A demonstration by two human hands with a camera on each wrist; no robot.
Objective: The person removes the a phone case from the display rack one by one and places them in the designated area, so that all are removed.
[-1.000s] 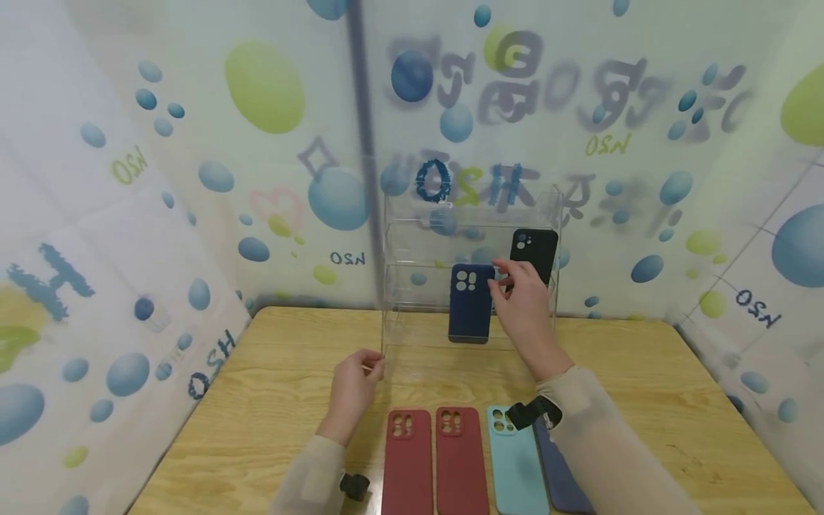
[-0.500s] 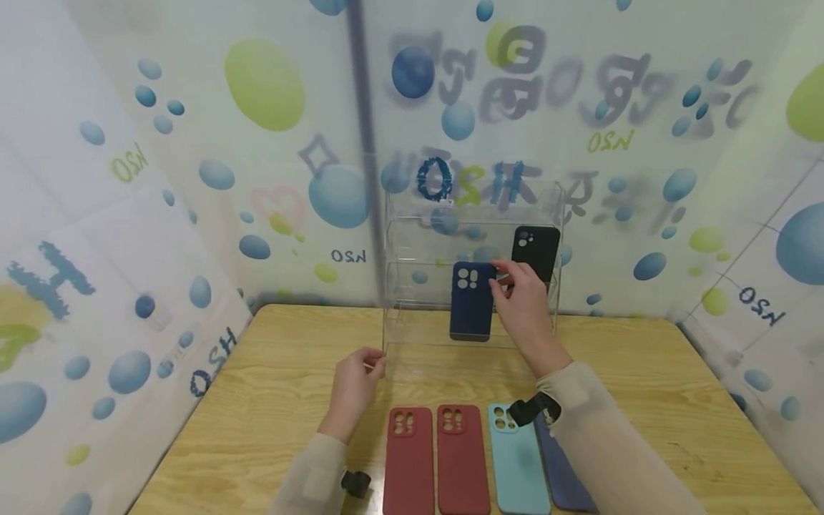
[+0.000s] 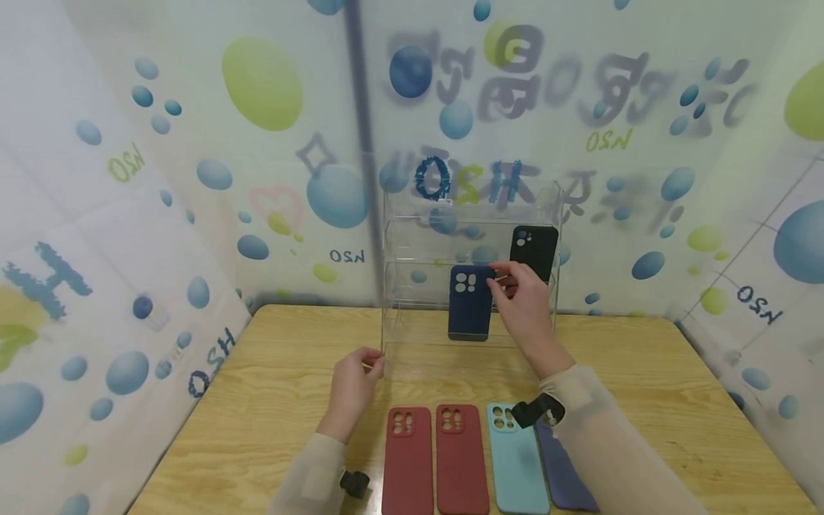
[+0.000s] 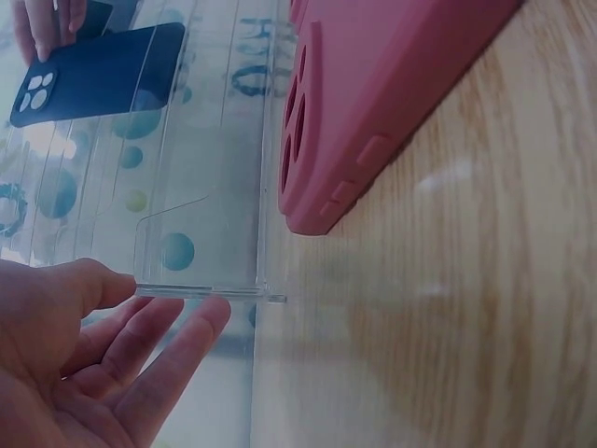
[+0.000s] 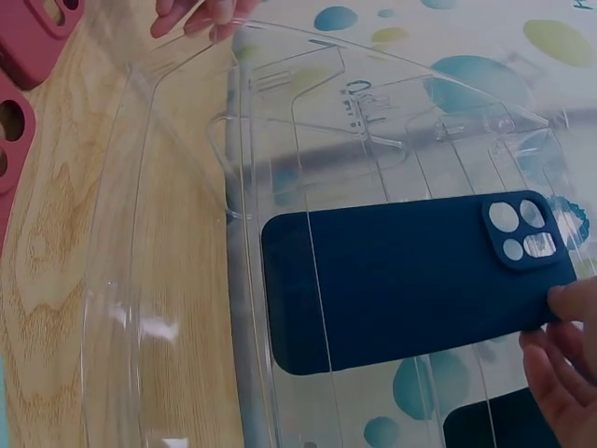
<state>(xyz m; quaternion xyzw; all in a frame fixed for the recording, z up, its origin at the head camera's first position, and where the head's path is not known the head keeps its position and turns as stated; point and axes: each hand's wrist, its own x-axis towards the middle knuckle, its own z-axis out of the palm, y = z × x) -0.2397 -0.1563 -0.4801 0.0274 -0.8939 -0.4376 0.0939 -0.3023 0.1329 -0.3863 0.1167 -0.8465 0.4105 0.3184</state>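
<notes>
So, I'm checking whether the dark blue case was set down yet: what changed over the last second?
Nothing visibly changed. The right hand still holds the dark blue case by its top corner, upright in the clear acrylic rack; the left hand still touches the rack's front left corner. The black case and the cases on the table stayed put.

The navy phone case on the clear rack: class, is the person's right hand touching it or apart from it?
Touching. The right wrist view shows the right hand's fingertips against the navy phone case's camera-end edge.
</notes>
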